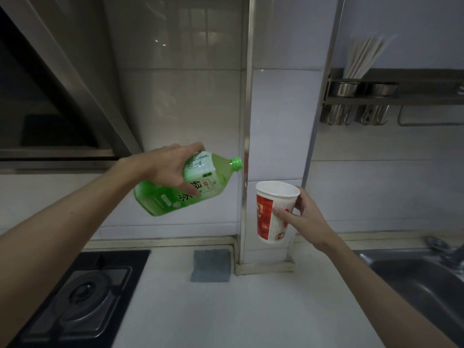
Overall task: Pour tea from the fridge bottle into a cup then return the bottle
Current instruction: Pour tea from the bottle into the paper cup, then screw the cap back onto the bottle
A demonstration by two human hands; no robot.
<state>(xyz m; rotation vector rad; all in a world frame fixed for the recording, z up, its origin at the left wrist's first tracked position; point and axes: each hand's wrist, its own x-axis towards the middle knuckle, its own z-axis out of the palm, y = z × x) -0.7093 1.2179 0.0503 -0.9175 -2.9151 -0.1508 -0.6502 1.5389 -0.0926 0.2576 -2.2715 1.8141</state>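
My left hand grips a green tea bottle around its middle and holds it tilted, neck pointing right and slightly up. Its green cap is on the neck. My right hand holds a red and white paper cup upright in the air, just below and to the right of the bottle's neck. The cup's open mouth faces up; its inside looks white. Both are held above the white counter, in front of a tiled wall column.
A gas stove sits at the lower left under a range hood. A grey sponge lies by the column's base. A steel sink with a tap is at the right. A wall rack holds chopsticks.
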